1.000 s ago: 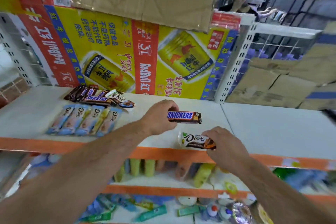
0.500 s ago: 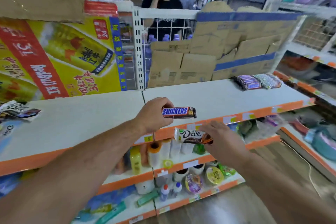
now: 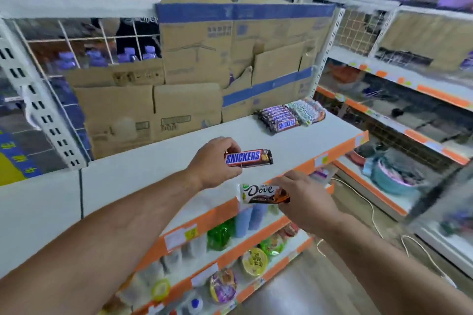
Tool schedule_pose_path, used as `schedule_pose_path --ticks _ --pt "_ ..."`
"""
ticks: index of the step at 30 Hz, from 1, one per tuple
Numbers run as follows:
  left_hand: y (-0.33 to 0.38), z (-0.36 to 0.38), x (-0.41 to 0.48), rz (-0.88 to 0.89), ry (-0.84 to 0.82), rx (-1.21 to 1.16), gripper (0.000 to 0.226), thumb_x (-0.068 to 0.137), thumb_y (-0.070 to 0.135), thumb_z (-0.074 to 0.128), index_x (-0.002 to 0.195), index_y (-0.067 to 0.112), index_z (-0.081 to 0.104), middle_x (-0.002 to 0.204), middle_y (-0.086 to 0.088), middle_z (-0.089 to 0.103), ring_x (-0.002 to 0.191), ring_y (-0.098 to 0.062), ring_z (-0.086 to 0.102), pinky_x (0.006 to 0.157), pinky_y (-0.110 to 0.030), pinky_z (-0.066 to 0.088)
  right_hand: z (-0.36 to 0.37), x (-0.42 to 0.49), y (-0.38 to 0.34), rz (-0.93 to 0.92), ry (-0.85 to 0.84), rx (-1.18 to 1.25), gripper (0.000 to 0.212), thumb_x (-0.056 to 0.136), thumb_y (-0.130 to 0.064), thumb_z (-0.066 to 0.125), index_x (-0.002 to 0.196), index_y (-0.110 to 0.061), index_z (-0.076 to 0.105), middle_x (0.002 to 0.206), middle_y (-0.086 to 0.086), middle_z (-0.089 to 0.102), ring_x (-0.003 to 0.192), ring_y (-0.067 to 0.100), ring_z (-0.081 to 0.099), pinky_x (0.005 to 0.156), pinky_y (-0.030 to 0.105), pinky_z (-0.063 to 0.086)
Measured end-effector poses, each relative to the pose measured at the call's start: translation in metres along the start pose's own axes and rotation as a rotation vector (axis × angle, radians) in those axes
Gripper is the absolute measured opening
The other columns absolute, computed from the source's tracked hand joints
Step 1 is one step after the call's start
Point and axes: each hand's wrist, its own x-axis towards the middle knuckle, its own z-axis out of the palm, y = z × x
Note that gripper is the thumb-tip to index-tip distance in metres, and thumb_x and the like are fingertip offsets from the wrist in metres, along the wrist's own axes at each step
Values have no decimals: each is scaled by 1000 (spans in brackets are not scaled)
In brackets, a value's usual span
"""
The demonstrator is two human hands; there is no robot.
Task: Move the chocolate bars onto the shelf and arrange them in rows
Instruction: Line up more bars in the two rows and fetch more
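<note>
- Head view: Snickers bar is being pinched by left grip, just above white shelf.
- Dove bar is being pinched by right grip at shelf's front edge.

A single wide-angle head view looks forward and down along the white shelf from just before its orange front edge, close above it.

Bare shelf before stacked bars
</note>
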Motion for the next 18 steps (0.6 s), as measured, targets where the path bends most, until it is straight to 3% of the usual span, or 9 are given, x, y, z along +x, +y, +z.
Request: schedule_pose_path --ticks 7,11,18 --pt "8 58 105 82 -34 70 33 65 28 78 92 27 59 88 12 54 88 -11 48 72 -27 37 -7 55 84 53 -5 -11 47 77 -19 61 122 -35 59 113 -6 58 110 21 53 79 36 50" --pt "14 92 152 103 -50 142 34 64 34 77 93 28 60 91 12 55 91 -11 47 74 -27 38 -11 77 134 48 -18 -6 44 80 -20 61 121 -34 60 111 -6 59 108 22 55 79 35 50" --pt "24 157 212 -13 0 279 35 69 32 76 101 25 63 102 8 60 97 -13 47 77 -23 33 -8 125 233 -44 -93 -8 50 79 -19 61 127 -34 57 117 -6 56 114 20 52 79 30 45"
